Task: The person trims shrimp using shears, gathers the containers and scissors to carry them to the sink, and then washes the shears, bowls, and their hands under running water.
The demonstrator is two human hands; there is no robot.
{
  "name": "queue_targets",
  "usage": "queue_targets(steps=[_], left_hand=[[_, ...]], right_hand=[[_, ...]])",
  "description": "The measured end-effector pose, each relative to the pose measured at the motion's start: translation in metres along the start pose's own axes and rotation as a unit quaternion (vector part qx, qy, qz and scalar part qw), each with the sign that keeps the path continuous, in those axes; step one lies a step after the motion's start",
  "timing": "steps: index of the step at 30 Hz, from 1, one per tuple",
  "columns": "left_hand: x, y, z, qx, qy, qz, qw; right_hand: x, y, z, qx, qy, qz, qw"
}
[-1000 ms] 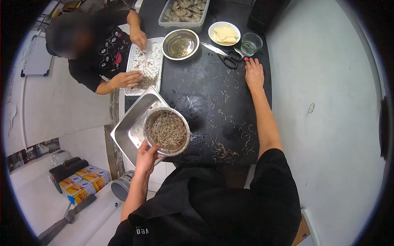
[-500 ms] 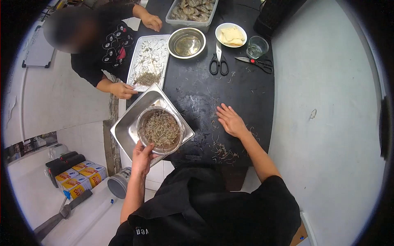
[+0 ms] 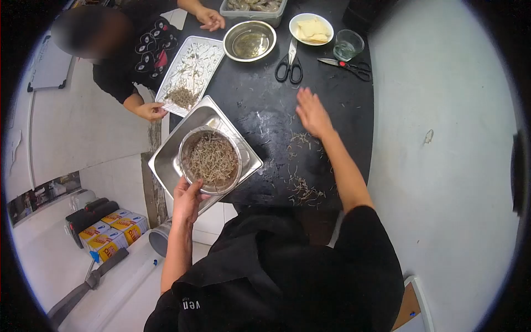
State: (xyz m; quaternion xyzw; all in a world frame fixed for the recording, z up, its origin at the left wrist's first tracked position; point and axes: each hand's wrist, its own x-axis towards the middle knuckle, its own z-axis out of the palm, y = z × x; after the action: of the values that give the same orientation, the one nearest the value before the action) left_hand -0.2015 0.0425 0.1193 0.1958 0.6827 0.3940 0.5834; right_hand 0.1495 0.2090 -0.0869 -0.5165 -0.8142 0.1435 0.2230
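Note:
My left hand (image 3: 188,200) grips the near rim of a round see-through bowl (image 3: 239,176) over a square steel pan (image 3: 160,160). Thin grey-brown scraps (image 3: 213,160), resembling shrimp legs and feelers, fill much of the bowl. On the black table (image 3: 249,122), my right hand (image 3: 313,113) is stretched out flat with nothing in it. Loose scraps (image 3: 305,192) lie between that hand and the table's near edge, with a smaller patch just below the palm. Black-handled scissors (image 3: 289,71) rest just beyond my right fingertips.
Across the corner, another person's hand (image 3: 150,110) holds a white tray (image 3: 207,52) of scraps. A steel bowl of liquid (image 3: 225,41), a tub of shrimp (image 3: 276,21), a white bowl (image 3: 293,33), a glass (image 3: 348,45) and red-dotted scissors (image 3: 354,67) stand farther back.
My right hand has slid farther up the table, and a patch of scraps now shows below it. The other person's tray has tilted and shifted left. My left hand still holds the bowl.

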Motion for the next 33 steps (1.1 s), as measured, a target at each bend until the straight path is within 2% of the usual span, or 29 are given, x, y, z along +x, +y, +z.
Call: queue_targets(steps=[5,7,9,11,12,14,16,17,18,20,21,24,26,29,32,33], left_hand=[[0.002,-0.005,-0.011,0.043,0.018,-0.012,0.999],[0.003,-0.011,-0.015,0.027,0.017,-0.008,0.999],[0.003,-0.011,-0.017,0.051,0.037,-0.008,0.998],[0.002,-0.016,-0.018,0.038,0.024,-0.009,0.999],[0.002,-0.017,-0.020,0.036,0.018,-0.006,0.999],[0.005,-0.014,-0.021,0.033,0.009,0.001,0.999],[-0.009,-0.018,-0.029,0.055,-0.036,0.005,0.998],[-0.012,-0.021,-0.029,0.056,-0.040,0.006,0.998],[-0.013,-0.024,-0.030,0.074,-0.057,0.004,0.996],[-0.024,-0.030,-0.030,0.089,-0.085,0.012,0.992],[-0.031,-0.038,-0.032,0.090,-0.089,0.015,0.992],[-0.048,-0.056,-0.052,0.126,-0.129,-0.001,0.984],[-0.056,-0.072,-0.062,0.129,-0.151,-0.013,0.980],[-0.067,-0.099,-0.067,0.133,-0.181,-0.019,0.974],[-0.068,-0.138,-0.075,0.163,-0.217,-0.089,0.958],[-0.065,-0.153,-0.077,0.161,-0.212,-0.093,0.959]], right_hand=[[-0.124,-0.076,-0.022,0.147,-0.206,-0.084,0.964],[-0.139,-0.079,-0.062,0.218,-0.196,0.006,0.956],[-0.160,-0.046,-0.081,0.065,-0.061,0.099,0.991],[-0.190,0.000,-0.085,0.027,0.048,0.211,0.976],[-0.202,0.009,-0.078,0.022,0.050,0.216,0.975],[-0.214,0.020,-0.064,-0.073,0.064,0.222,0.970],[-0.202,-0.030,-0.056,0.022,0.029,0.188,0.982],[-0.194,-0.053,-0.041,0.003,0.027,0.162,0.986],[-0.190,-0.071,-0.022,0.035,0.018,0.141,0.989],[-0.181,-0.108,-0.007,0.118,-0.061,0.088,0.987],[-0.188,-0.114,-0.009,0.115,-0.057,0.089,0.988],[-0.206,-0.125,-0.030,0.198,0.082,0.204,0.955],[-0.235,-0.122,-0.060,0.056,0.167,0.262,0.949],[-0.293,-0.089,-0.017,-0.121,0.147,0.388,0.902],[-0.262,-0.124,0.024,-0.146,0.136,0.348,0.916],[-0.224,-0.170,0.000,-0.043,0.054,0.385,0.920]])
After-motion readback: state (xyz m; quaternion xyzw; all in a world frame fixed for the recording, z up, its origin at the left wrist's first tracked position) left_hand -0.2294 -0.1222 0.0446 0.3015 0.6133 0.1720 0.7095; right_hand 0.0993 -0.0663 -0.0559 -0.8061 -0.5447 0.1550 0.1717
